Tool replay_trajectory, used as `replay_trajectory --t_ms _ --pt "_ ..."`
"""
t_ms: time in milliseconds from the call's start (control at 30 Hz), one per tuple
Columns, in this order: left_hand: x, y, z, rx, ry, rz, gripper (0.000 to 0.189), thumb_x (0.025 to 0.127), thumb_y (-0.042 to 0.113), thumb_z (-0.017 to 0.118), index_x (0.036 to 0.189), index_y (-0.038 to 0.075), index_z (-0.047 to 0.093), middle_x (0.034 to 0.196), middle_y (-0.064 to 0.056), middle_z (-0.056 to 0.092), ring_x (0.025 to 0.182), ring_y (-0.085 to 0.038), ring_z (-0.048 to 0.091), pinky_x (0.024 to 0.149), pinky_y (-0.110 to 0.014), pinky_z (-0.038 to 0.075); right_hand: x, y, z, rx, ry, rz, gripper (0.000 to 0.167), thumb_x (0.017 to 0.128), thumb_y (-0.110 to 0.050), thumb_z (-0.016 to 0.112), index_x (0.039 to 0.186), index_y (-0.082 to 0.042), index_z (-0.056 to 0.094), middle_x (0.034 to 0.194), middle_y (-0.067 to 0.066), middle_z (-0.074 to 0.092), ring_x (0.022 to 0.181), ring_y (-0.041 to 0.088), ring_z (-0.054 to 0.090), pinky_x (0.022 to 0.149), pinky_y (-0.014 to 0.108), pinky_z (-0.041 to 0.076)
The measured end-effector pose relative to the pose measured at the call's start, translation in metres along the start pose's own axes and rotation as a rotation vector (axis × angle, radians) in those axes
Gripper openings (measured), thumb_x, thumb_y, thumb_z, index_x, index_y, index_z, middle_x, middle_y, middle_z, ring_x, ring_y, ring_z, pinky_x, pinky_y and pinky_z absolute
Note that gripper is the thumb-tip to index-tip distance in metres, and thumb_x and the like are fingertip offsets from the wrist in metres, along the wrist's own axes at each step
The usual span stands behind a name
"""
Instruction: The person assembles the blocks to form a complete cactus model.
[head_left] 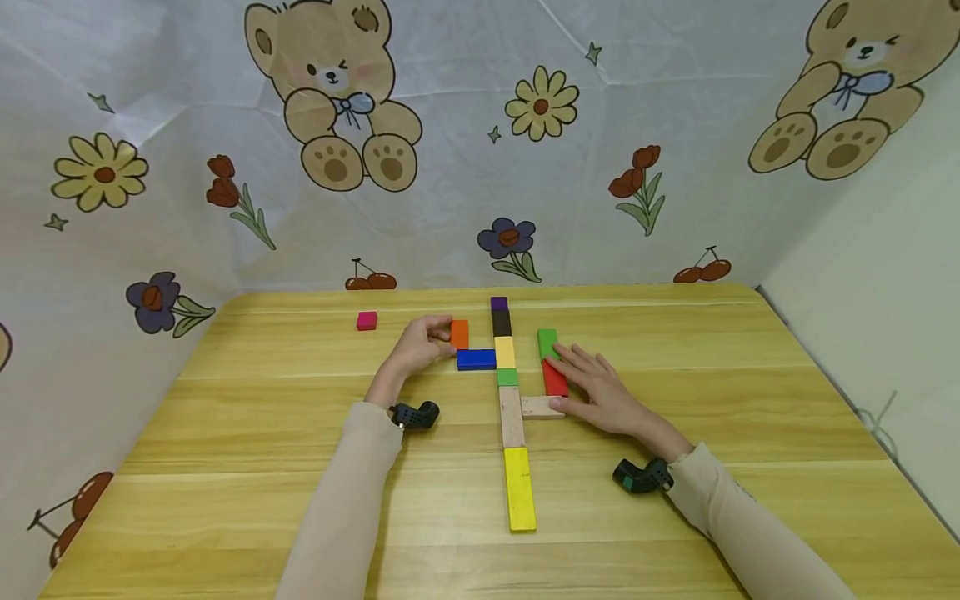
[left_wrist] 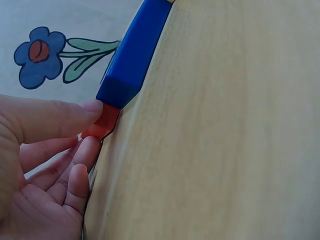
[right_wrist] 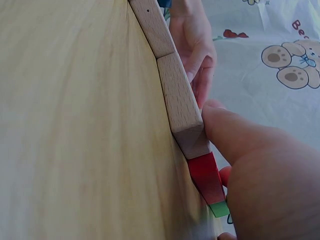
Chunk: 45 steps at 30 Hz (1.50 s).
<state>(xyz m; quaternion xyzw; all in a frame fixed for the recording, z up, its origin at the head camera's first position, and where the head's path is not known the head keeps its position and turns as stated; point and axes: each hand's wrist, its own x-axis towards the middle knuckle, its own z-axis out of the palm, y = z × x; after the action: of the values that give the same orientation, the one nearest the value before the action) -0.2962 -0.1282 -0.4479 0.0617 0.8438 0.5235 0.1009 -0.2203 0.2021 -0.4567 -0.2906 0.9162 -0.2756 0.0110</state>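
Observation:
My left hand (head_left: 422, 343) pinches an orange block (head_left: 460, 334) between thumb and fingers. That block stands at the outer end of a blue block (head_left: 476, 360), which meets a central column of blocks. In the left wrist view the thumb lies at the corner of the blue block (left_wrist: 135, 55). My right hand (head_left: 600, 387) rests with fairly straight fingers on a red block (head_left: 555, 380) and the lower end of a green block (head_left: 547, 342). Its thumb touches a plain wooden block (head_left: 537, 407), seen end-on in the right wrist view beside the red block (right_wrist: 206, 175).
The column runs from a purple block (head_left: 498, 303) through black, pale yellow, small green and plain wood (head_left: 512, 417) to a long yellow block (head_left: 520, 490). A pink block (head_left: 367, 321) lies apart at the back left. A patterned cloth (head_left: 450, 225) hangs behind the wooden table (head_left: 247, 500).

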Motion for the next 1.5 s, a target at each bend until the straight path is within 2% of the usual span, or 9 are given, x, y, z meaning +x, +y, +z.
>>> replay_trajectory --t_ms 267,633,800,933,1067,1200,1300,1400,1500 --pt "-0.001 0.003 -0.003 0.012 -0.012 0.008 0.068 0.082 -0.005 0.072 0.145 0.003 0.046 0.124 -0.018 0.06 0.105 -0.028 0.057 0.086 -0.028 0.048 0.002 -0.001 -0.001 0.002 0.006 -0.002 0.068 0.092 -0.039 0.065 0.15 -0.012 0.04 0.161 0.013 0.026 0.148 0.044 0.018 0.115 0.066 0.005" --pt "-0.002 0.002 0.0 0.032 0.012 0.016 0.069 0.082 -0.005 0.072 0.145 0.004 0.046 0.122 -0.018 0.061 0.105 -0.028 0.057 0.089 -0.032 0.05 0.002 0.0 0.0 0.008 0.017 -0.009 0.068 0.092 -0.037 0.066 0.15 -0.011 0.041 0.161 0.013 0.027 0.147 0.044 0.019 0.115 0.067 0.005" --pt "-0.007 0.001 -0.002 -0.012 0.012 0.009 0.069 0.083 -0.004 0.072 0.146 0.003 0.045 0.136 -0.015 0.056 0.11 -0.028 0.055 0.095 -0.035 0.048 0.002 -0.001 0.0 0.008 0.009 -0.007 0.069 0.092 -0.038 0.065 0.15 -0.011 0.04 0.161 0.013 0.027 0.148 0.044 0.018 0.115 0.067 0.005" --pt "-0.015 0.005 -0.008 -0.057 0.043 0.003 0.069 0.084 -0.001 0.072 0.146 0.005 0.044 0.142 -0.013 0.052 0.114 -0.029 0.055 0.092 -0.035 0.05 0.001 0.0 0.0 0.003 0.002 0.002 0.069 0.092 -0.039 0.065 0.15 -0.012 0.04 0.161 0.013 0.026 0.148 0.044 0.017 0.115 0.067 0.005" --pt "-0.023 0.012 -0.02 -0.091 0.173 0.054 0.061 0.084 0.002 0.073 0.141 0.005 0.051 0.139 -0.015 0.053 0.113 -0.03 0.054 0.088 -0.033 0.048 0.0 -0.001 0.0 0.007 0.0 0.005 0.068 0.092 -0.039 0.065 0.15 -0.011 0.04 0.161 0.013 0.026 0.148 0.044 0.017 0.115 0.067 0.005" --pt "-0.026 0.011 -0.038 -0.09 0.412 0.143 0.051 0.082 0.002 0.075 0.132 0.002 0.06 0.13 -0.021 0.055 0.108 -0.033 0.054 0.083 -0.029 0.043 0.0 -0.002 0.0 0.005 0.002 0.004 0.068 0.092 -0.039 0.065 0.15 -0.01 0.041 0.161 0.014 0.027 0.148 0.044 0.017 0.115 0.067 0.005" --pt "-0.027 0.002 -0.053 -0.073 0.571 0.165 0.048 0.081 0.002 0.076 0.127 0.001 0.063 0.125 -0.021 0.053 0.107 -0.034 0.052 0.08 -0.026 0.042 0.0 -0.003 -0.001 0.006 0.001 0.006 0.069 0.092 -0.039 0.065 0.15 -0.01 0.041 0.161 0.013 0.027 0.148 0.044 0.017 0.115 0.066 0.005" --pt "-0.028 -0.012 -0.067 -0.07 0.637 0.12 0.05 0.082 0.004 0.076 0.129 0.003 0.061 0.13 -0.019 0.049 0.111 -0.033 0.049 0.08 -0.025 0.041 0.0 -0.004 -0.001 0.007 0.002 0.006 0.069 0.092 -0.039 0.065 0.15 -0.01 0.041 0.161 0.014 0.027 0.148 0.044 0.017 0.115 0.066 0.005" --pt "-0.029 -0.027 -0.078 -0.077 0.616 0.038 0.057 0.083 0.006 0.075 0.137 0.004 0.055 0.138 -0.018 0.044 0.117 -0.033 0.046 0.085 -0.03 0.04 -0.001 -0.003 -0.001 0.003 0.002 0.005 0.069 0.092 -0.039 0.065 0.15 -0.01 0.041 0.161 0.014 0.027 0.147 0.044 0.018 0.115 0.067 0.006"
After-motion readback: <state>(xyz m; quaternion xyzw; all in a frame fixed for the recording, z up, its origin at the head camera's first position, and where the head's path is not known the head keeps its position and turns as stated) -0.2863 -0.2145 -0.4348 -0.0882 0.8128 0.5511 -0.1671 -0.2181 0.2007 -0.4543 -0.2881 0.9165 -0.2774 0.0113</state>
